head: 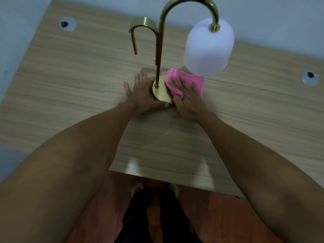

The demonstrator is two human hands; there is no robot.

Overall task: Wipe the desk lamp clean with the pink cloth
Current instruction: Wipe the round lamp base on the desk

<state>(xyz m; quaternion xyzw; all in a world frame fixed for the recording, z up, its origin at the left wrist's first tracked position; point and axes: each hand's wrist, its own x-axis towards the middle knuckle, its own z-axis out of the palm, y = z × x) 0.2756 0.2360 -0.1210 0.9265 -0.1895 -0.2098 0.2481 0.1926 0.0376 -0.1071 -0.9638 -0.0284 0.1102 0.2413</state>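
A brass desk lamp stands mid-desk on a round gold base (161, 92). Its curved stem (162, 37) arches over to a white shade (208, 48) hanging at the right. A second, shorter brass hook (142, 27) branches off to the left. My left hand (142, 94) lies flat against the base's left side, thumb curled along its front edge. My right hand (186, 97) presses the folded pink cloth (177, 81) onto the right part of the base. The shade hides the cloth's far right corner.
The wooden desk (78, 95) has two round cable holes, one at the far left (68, 23) and one at the right (310, 78). A pale wall lies behind the desk. My legs and feet show over a reddish floor below the front edge.
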